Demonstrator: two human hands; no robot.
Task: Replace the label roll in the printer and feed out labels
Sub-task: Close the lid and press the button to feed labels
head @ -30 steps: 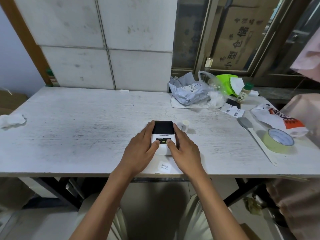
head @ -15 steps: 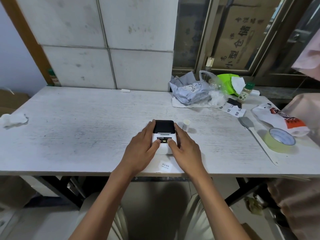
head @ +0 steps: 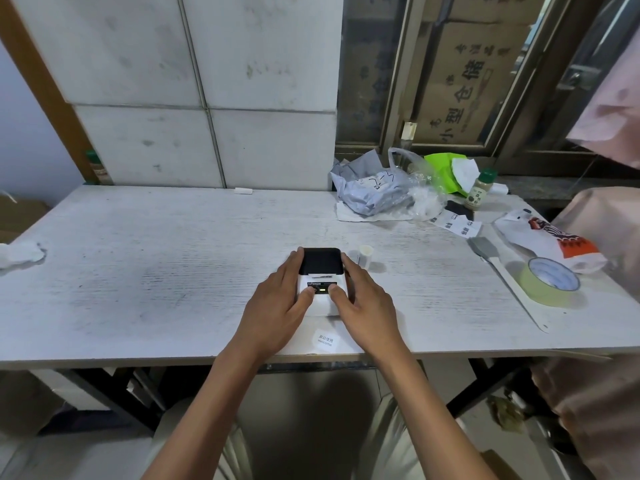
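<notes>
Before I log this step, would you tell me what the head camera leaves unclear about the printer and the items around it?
- Printer buttons: both thumbs cover them, left hand and right hand; whether either presses is unclear.
- Roll inside: hidden under the closed black lid.
- Brand strip text: too small to read.
- Printer sides: hidden by the fingers.
- Small white roll: too small to tell whether labels remain.

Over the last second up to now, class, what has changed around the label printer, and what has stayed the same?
Nothing visibly changed. The left hand and right hand still cup the label printer from both sides, thumbs on its front panel. The printed label lies in the same spot at the table's near edge, and the small white roll still sits beside the printer.
</notes>
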